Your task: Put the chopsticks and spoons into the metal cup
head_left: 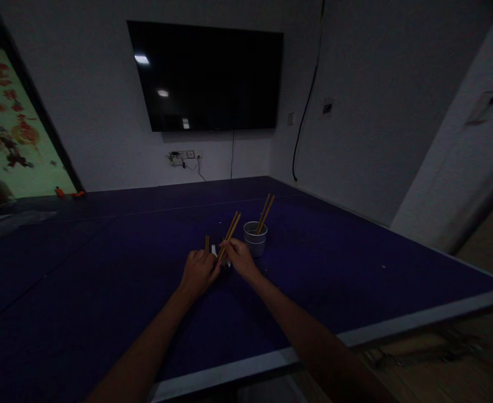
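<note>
My right hand (240,258) is closed in a pinch on a pair of wooden chopsticks (232,225), which slant up and to the right. Just left of it, my left hand (198,272) has its fingers curled, its thumb side near the lower end of that pair. More chopsticks (207,243) stick up past the left hand's knuckles, seemingly in its grip. A white handle, like a spoon's (213,249), shows between the hands; its lower part is hidden. Beside my right hand a grey metal cup (255,244) stands upright, with two chopsticks (265,215) leaning in it to the right.
The dark blue table (334,268) has a pale front edge (229,374). Clear plastic (15,224) and orange items (68,193) lie at the far left. A wall-mounted television (208,78) hangs behind, and a black cable (306,106) runs down the wall.
</note>
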`<state>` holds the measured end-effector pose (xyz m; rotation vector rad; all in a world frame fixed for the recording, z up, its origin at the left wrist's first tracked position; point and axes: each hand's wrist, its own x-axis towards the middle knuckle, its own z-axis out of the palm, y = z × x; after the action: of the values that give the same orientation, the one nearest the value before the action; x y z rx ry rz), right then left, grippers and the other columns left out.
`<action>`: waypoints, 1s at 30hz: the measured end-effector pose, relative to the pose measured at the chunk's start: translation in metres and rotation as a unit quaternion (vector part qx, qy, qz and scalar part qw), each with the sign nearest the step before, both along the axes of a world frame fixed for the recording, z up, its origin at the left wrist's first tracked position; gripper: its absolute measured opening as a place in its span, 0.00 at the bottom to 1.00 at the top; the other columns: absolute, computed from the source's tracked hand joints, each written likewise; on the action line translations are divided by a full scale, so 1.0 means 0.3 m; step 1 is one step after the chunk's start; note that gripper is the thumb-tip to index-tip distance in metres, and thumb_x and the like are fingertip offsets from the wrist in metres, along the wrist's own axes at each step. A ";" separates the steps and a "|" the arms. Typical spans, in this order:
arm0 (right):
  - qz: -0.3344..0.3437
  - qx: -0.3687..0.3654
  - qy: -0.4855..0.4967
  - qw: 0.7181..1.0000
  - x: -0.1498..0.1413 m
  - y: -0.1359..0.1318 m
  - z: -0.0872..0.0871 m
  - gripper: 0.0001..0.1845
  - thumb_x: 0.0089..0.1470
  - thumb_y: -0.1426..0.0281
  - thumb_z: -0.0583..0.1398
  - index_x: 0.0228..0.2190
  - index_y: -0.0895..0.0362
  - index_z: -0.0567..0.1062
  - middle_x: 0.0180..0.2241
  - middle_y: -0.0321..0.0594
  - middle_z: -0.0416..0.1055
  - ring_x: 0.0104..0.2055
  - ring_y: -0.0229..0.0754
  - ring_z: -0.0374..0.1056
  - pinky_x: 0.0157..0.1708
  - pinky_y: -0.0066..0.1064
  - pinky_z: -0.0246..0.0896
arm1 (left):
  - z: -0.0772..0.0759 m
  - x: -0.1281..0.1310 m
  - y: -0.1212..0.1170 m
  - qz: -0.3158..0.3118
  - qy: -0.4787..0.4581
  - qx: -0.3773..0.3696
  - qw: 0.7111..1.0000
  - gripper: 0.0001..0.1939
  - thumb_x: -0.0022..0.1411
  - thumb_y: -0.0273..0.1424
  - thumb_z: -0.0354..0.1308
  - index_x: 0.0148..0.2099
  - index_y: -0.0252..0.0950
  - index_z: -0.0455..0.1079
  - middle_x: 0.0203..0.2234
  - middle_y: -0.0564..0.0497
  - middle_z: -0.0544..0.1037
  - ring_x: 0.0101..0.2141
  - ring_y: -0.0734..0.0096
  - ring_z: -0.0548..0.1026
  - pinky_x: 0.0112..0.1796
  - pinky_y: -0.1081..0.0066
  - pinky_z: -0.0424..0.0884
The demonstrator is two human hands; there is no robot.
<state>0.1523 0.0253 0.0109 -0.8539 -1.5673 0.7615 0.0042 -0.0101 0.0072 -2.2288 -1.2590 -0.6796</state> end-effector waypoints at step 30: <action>-0.430 0.066 -0.255 0.864 0.313 0.151 0.057 0.22 0.61 0.64 0.43 0.29 0.60 0.72 0.29 0.47 0.70 0.33 0.43 0.64 0.33 0.31 0.52 | -0.010 -0.047 0.037 0.104 -0.080 -0.105 0.986 0.16 0.65 0.36 0.40 0.39 0.36 0.67 0.34 0.44 0.75 0.38 0.62 0.67 0.40 0.63 0.60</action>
<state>0.2461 0.0707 0.0279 -1.5737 -1.4260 -0.2437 -0.0098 0.0011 0.0042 -2.1972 -1.6868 -0.6812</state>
